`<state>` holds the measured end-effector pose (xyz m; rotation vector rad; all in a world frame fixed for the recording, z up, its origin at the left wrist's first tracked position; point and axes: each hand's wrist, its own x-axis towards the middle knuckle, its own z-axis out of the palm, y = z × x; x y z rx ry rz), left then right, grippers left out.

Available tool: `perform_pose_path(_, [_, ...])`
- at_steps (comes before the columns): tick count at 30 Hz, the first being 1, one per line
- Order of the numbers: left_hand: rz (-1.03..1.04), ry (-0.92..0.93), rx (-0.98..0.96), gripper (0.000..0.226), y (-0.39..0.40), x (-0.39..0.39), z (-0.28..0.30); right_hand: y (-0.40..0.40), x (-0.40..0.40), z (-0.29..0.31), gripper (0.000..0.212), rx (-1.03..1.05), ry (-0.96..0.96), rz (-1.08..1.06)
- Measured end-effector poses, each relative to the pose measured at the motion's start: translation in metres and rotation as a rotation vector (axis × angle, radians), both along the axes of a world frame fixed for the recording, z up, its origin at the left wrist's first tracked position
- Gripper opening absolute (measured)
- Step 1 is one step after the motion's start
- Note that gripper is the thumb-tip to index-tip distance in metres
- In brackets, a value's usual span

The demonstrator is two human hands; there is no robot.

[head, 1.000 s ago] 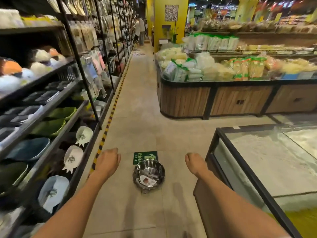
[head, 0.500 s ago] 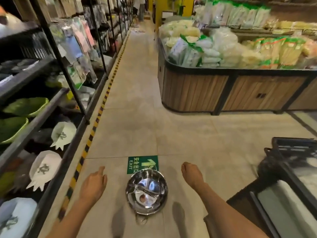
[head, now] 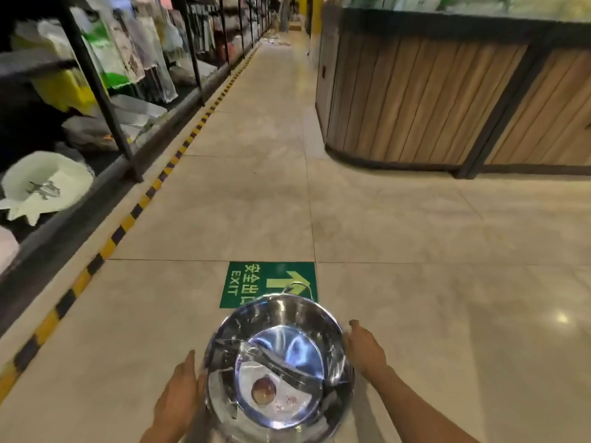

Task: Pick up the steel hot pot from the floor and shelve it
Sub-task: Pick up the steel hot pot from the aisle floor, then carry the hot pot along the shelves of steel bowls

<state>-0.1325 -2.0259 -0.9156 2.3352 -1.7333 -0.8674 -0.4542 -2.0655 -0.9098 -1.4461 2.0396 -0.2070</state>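
The steel hot pot (head: 278, 369) is a shiny round bowl-shaped pot with a thin wire handle at its far rim. It sits low in the view, over the near edge of a green exit sticker (head: 252, 282) on the tiled floor. My left hand (head: 179, 394) presses against its left wall. My right hand (head: 364, 350) is wrapped on its right wall, fingers curled round the rim's side. I cannot tell if the pot's base still touches the floor. The shelving (head: 105, 100) stands along the left.
The dark metal shelves hold white fish-shaped dishes (head: 44, 187) and packaged goods. Yellow-black tape (head: 128, 222) runs along the shelf foot. A wood-panelled display counter (head: 415, 100) stands at the right. The tiled aisle runs ahead between them.
I have bent down close to the pot, and it looms much larger. Both hands, which hovered apart beside it, have closed in onto its left and right walls.
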Motion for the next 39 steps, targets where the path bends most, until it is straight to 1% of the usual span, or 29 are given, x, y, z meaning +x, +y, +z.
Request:
perform_pose_path(3, [0.014,0.067,-0.029,0.053,-0.012,-0.004,-0.048,0.013,0.004,-0.06,0.033,0.011,-0.009,-0.039])
perform_pose_path(6, [-0.028,0.108,-0.086,0.049,-0.013,-0.007,-0.066,0.027,0.003,-0.081,0.027,-0.018,-0.015,-0.094])
perform_pose_path(8, [0.002,0.094,-0.072,0.049,-0.015,-0.007,-0.066,0.032,0.001,-0.082,0.026,-0.006,0.019,-0.076])
perform_pose_path(10, [0.054,0.1,-0.075,0.043,-0.019,-0.006,-0.065,0.033,-0.001,-0.081,0.026,0.004,0.033,-0.054])
perform_pose_path(12, [0.055,0.127,-0.078,0.041,-0.025,-0.004,-0.063,0.029,-0.003,-0.081,0.023,-0.017,0.019,-0.062])
perform_pose_path(14, [0.044,0.183,-0.097,0.033,-0.032,-0.003,-0.059,0.023,-0.003,-0.079,0.02,-0.035,0.001,-0.075])
perform_pose_path(16, [0.076,0.252,-0.113,0.029,-0.038,-0.003,-0.043,0.017,-0.004,-0.07,0.016,-0.06,-0.018,-0.084])
perform_pose_path(18, [0.112,0.318,-0.14,0.035,-0.042,-0.001,-0.012,0.01,-0.004,-0.044,0.007,-0.082,-0.037,-0.11])
perform_pose_path(19, [0.126,0.348,-0.146,0.041,-0.045,0.002,0.009,0.006,-0.004,-0.024,0.003,-0.094,-0.054,-0.122])
perform_pose_path(20, [0.132,0.371,-0.15,0.045,-0.048,0.005,0.032,0.003,-0.004,-0.001,0.004,-0.109,-0.069,-0.131])
perform_pose_path(23, [0.146,0.403,-0.183,0.052,-0.056,0.014,0.122,-0.009,-0.002,0.089,0.012,-0.146,-0.081,-0.146])
perform_pose_path(28, [0.153,0.397,-0.248,0.048,-0.053,0.02,0.31,-0.012,0.008,0.275,0.019,-0.206,-0.096,-0.134])
perform_pose_path(31, [0.21,0.402,-0.281,0.031,-0.036,0.027,0.422,-0.002,0.014,0.39,0.023,-0.223,-0.105,-0.123])
perform_pose_path(32, [0.225,0.416,-0.282,0.032,-0.026,0.029,0.46,0.003,0.015,0.428,0.023,-0.23,-0.099,-0.102])
perform_pose_path(35, [0.212,0.424,-0.296,0.044,0.006,0.035,0.566,0.019,0.022,0.532,0.023,-0.253,-0.101,-0.056])
perform_pose_path(37, [0.223,0.42,-0.33,0.042,0.025,0.04,0.625,0.028,0.026,0.593,0.022,-0.274,-0.095,-0.024])
perform_pose_path(39, [0.244,0.412,-0.357,0.041,0.044,0.044,0.672,0.035,0.03,0.642,0.022,-0.31,-0.09,0.005])
